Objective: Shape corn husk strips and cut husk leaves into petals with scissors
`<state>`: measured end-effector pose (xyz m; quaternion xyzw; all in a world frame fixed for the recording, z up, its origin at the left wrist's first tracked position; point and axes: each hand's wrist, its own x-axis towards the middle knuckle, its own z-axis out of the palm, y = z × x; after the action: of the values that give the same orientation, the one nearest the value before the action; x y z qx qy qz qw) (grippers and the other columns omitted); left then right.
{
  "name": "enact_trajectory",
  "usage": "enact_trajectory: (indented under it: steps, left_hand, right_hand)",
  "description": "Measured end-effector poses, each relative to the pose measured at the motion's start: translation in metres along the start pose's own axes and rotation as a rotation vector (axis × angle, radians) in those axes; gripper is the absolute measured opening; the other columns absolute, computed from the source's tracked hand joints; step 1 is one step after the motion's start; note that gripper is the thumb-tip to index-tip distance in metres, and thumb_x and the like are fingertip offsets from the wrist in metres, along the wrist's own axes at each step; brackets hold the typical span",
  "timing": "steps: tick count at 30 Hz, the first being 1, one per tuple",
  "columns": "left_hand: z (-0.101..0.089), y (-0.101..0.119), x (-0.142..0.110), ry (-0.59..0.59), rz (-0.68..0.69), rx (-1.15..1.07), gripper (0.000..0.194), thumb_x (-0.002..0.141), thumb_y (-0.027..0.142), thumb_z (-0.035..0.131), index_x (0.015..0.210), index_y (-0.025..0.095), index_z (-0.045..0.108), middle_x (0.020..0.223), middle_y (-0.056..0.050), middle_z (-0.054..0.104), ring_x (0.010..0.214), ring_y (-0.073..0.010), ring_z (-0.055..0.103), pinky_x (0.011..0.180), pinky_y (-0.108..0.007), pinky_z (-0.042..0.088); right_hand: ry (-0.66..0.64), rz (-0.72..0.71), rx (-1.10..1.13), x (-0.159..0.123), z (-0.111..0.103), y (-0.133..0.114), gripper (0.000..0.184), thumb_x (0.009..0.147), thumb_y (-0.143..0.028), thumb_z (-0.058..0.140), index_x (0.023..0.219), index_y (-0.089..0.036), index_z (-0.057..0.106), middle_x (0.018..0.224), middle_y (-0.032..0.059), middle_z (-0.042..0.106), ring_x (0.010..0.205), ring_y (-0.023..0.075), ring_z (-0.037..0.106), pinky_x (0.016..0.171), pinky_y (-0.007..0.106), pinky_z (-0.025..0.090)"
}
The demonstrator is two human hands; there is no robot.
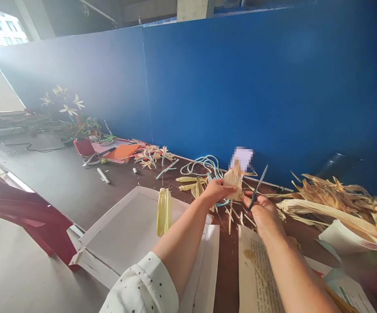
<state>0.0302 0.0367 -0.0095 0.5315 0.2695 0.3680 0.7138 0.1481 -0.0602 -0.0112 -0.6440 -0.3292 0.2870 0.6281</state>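
Note:
My left hand (219, 191) pinches a pale, dried corn husk piece (233, 180) that stands upright between thumb and fingers. Close beside it, my right hand (263, 213) is closed around dark scissors (258, 184), their tips pointing up and away. The right fingertips come near the husk's lower edge; whether they touch it I cannot tell. Beneath the hands lie narrow husk scraps and a thin stick (230, 219). A yellow-green husk (164, 212) rests on the white box lid (133, 217) to the left of my left forearm.
Dry husks (338, 200) are heaped at the right, by a white bowl (349, 237). A printed sheet (256, 269) lies under my right forearm. Husk flowers (152, 154), coiled blue cord (204, 163) and orange paper (122, 152) lie along the blue partition (240, 87). A red stool (28, 208) stands left.

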Motion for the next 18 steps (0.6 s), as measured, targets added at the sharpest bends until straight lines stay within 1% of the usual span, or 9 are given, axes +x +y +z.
enact_trajectory:
  steps: [2,4,7,10,12,14,16,18]
  left_hand:
    - [0.0005,-0.0003,-0.0006,-0.021,0.002,-0.002,0.029,0.061,0.029,0.077,0.080,0.010,0.067,0.068,-0.003,0.062,0.055,-0.0083,0.052,0.054,-0.022,0.040]
    - [0.0005,-0.0005,-0.0014,-0.055,-0.015,0.034,0.034,0.060,0.034,0.078,0.081,0.011,0.066,0.066,-0.002,0.060,0.052,-0.0072,0.050,0.051,-0.020,0.036]
    - [0.0009,0.0004,-0.0027,-0.073,-0.039,0.088,0.039,0.055,0.037,0.081,0.079,0.011,0.064,0.063,-0.002,0.059,0.051,-0.0067,0.048,0.047,-0.019,0.032]
    - [0.0040,0.0026,-0.0050,-0.035,-0.006,0.093,0.037,0.054,0.035,0.082,0.073,0.011,0.061,0.056,0.000,0.055,0.047,-0.0059,0.045,0.044,-0.018,0.028]
    - [0.0072,0.0044,-0.0069,-0.008,0.028,0.094,0.034,0.056,0.035,0.080,0.069,0.012,0.059,0.053,0.001,0.052,0.045,-0.0050,0.041,0.043,-0.018,0.026]
    - [0.0098,0.0060,-0.0081,0.020,0.034,0.098,0.031,0.059,0.034,0.079,0.067,0.012,0.058,0.051,0.003,0.050,0.042,-0.0040,0.038,0.042,-0.018,0.025]
    - [0.0100,0.0070,-0.0077,0.067,0.023,0.093,0.026,0.063,0.031,0.076,0.068,0.013,0.058,0.050,0.003,0.049,0.042,-0.0040,0.037,0.042,-0.018,0.027]
    - [0.0071,0.0072,-0.0052,0.149,0.032,0.066,0.020,0.066,0.027,0.072,0.069,0.013,0.059,0.051,0.003,0.050,0.044,-0.0049,0.040,0.044,-0.019,0.031]
  right_hand:
    - [-0.007,0.000,0.003,-0.0014,0.0018,0.0002,0.036,0.053,-0.038,0.079,0.083,-0.023,0.066,0.065,-0.0026,0.065,0.056,0.0148,0.054,0.049,0.025,0.036]
    - [0.001,-0.025,0.053,-0.0008,0.0010,0.0006,0.036,0.054,-0.040,0.079,0.083,-0.023,0.065,0.068,-0.0023,0.067,0.060,0.0159,0.057,0.053,0.026,0.039]
    - [0.018,-0.060,0.082,0.0013,-0.0019,0.0008,0.038,0.056,-0.043,0.079,0.085,-0.021,0.066,0.070,-0.0017,0.068,0.065,0.0163,0.059,0.058,0.026,0.042]
    - [0.044,-0.074,0.032,0.0017,-0.0034,-0.0003,0.039,0.055,-0.044,0.079,0.084,-0.020,0.067,0.069,-0.0005,0.067,0.062,0.0161,0.058,0.054,0.026,0.041]
    - [0.058,-0.083,-0.001,0.0012,-0.0036,-0.0016,0.041,0.054,-0.044,0.079,0.084,-0.018,0.068,0.070,0.0007,0.067,0.061,0.0156,0.056,0.052,0.026,0.039]
    - [0.074,-0.090,-0.026,0.0005,-0.0037,-0.0029,0.041,0.055,-0.044,0.078,0.084,-0.017,0.068,0.070,0.0011,0.066,0.060,0.0148,0.055,0.052,0.025,0.038]
    - [0.093,-0.095,-0.049,0.0003,-0.0040,-0.0037,0.040,0.056,-0.045,0.077,0.084,-0.017,0.068,0.069,0.0007,0.066,0.060,0.0140,0.054,0.053,0.025,0.038]
    - [0.105,-0.090,-0.052,0.0002,-0.0041,-0.0042,0.039,0.057,-0.045,0.077,0.083,-0.017,0.068,0.068,0.0002,0.065,0.060,0.0134,0.054,0.053,0.025,0.038]
